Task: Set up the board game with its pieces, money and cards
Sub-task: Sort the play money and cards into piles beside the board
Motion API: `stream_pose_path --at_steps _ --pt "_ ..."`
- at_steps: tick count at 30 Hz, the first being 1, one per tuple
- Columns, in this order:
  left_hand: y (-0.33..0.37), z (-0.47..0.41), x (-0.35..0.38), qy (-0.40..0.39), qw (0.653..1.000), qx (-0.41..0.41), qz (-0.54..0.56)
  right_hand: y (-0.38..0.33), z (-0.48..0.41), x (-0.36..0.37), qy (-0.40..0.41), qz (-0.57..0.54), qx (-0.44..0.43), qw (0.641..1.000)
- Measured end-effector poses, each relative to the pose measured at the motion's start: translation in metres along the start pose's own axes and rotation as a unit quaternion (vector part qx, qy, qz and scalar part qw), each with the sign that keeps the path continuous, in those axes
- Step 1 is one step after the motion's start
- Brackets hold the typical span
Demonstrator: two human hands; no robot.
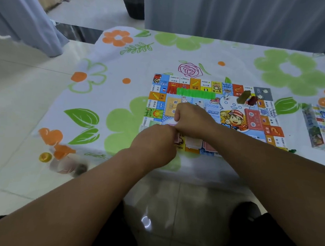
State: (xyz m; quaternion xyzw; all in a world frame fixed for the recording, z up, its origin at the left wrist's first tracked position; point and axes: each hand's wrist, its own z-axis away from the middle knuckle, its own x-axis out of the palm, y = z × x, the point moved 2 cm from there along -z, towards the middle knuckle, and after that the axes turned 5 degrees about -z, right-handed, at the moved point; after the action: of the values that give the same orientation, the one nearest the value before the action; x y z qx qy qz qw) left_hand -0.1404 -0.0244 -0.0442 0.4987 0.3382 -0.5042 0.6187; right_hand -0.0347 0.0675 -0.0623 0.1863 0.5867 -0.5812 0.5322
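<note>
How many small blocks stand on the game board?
2: an olive block and a dark red block beside it, near the board's far right corner. Others may be hidden.

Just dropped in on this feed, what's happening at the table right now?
A person is setting up a game board on a flowered tablecloth. The left hand and right hand meet, fingers curled, over loose cards at the board's near edge; what each grips is hidden. A row of green houses, a die and two darker pieces already sit at the far side. The game box lies off to the right.
</note>
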Motion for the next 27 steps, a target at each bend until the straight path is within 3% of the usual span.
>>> stream_pose_path --at_steps 5,15,27 --pt "0.0 -0.002 -0.008 0.009 1.0 -0.017 0.013 -0.001 -0.002 -0.037 0.038 -0.085 0.012 0.996" --pt "0.038 0.0 0.016 -0.054 0.993 0.097 0.035 0.043 0.012 -0.039 -0.067 -0.03 0.058 0.996" --pt "0.044 -0.004 0.021 -0.063 0.991 0.116 0.006 0.047 0.011 -0.027 -0.101 -0.062 0.045 0.992"
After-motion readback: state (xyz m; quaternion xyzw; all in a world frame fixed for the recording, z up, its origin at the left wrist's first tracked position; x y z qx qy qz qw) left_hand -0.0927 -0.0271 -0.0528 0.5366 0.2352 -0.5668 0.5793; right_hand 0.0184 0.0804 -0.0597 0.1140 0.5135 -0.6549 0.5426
